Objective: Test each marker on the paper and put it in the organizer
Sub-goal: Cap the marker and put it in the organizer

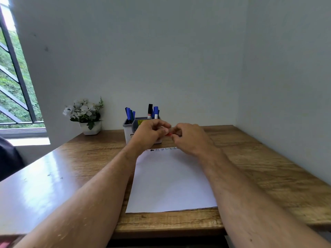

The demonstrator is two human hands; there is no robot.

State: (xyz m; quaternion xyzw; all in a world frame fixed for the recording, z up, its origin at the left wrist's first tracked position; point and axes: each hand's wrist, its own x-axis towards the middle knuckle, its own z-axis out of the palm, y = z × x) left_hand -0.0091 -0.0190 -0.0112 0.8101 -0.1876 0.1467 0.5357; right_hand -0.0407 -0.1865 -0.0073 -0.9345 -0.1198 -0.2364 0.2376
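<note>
Both hands meet above the far edge of the white paper: the left hand and the right hand each pinch an end of a red marker held level between them. Just behind them on the wooden counter stands the grey organizer, with blue markers and a black-capped marker upright in its compartments, and small test scribbles run along the paper's far edge.

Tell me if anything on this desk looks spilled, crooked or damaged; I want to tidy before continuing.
Nothing stands out. The paper lies flat, test scribbles along its far edge only. The organizer stands upright with markers in it. Both hands, left hand and right hand, hold a red marker between them.
</note>
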